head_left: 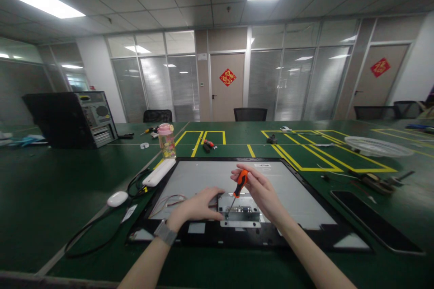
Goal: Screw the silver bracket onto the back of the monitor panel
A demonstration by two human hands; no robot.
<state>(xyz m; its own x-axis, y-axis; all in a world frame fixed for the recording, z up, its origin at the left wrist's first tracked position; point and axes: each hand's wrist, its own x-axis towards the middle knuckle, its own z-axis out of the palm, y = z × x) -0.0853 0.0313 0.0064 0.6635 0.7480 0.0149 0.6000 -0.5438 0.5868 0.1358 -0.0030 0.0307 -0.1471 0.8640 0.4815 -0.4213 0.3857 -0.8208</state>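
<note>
A monitor lies face down on the green table, its grey back panel point(288, 189) exposed inside a black frame. A small metal bracket point(241, 213) sits near the panel's front edge. My right hand point(259, 187) is closed round an orange-and-black screwdriver point(239, 187), whose tip points down into the bracket. My left hand point(196, 207) rests flat on the panel just left of the bracket, fingers closed together and pressing beside it. A watch band is on my left wrist.
A white mouse point(117, 198) with a black cable and a white power strip point(159, 172) lie left of the monitor. A pink-lidded bottle point(166, 141), a computer case point(73, 118), a dark glass panel point(375, 226), loose tools and a clear dish point(378, 146) stand around.
</note>
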